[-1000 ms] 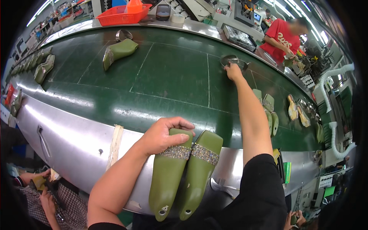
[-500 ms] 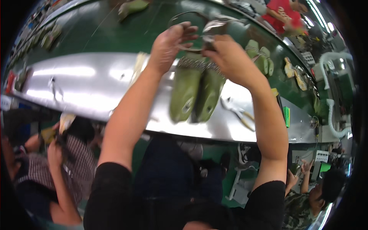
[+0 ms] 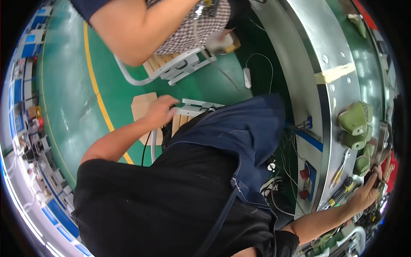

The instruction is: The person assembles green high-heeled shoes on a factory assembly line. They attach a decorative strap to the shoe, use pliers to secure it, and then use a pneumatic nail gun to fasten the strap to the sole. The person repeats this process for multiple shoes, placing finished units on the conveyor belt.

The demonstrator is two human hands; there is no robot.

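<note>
My left hand (image 3: 160,112) hangs with its fingers apart beside a stool (image 3: 188,112) with a wooden slatted seat and grey metal frame. I see nothing held in it. At the bench's far side, my right hand (image 3: 364,195) is closed beside a shiny, silvery piece. What its fingers grip is not clear. Nearby on the metal bench top (image 3: 338,103) stand green shoe lasts (image 3: 354,119). Pliers (image 3: 340,169) with yellowish handles and a yellow-and-black tool (image 3: 342,192) lie near the right forearm.
Another person's arm (image 3: 141,30) and checked apron are at the top, by a second stool (image 3: 171,68). A beige board (image 3: 143,107) is behind my left hand. A white power strip (image 3: 247,78) and cables lie below the bench. A yellow line (image 3: 94,77) crosses the green floor.
The view has swung to the left and down. My left hand has left the bench for the stool beside me. My right hand stays over the bench, now at the view's right edge.
</note>
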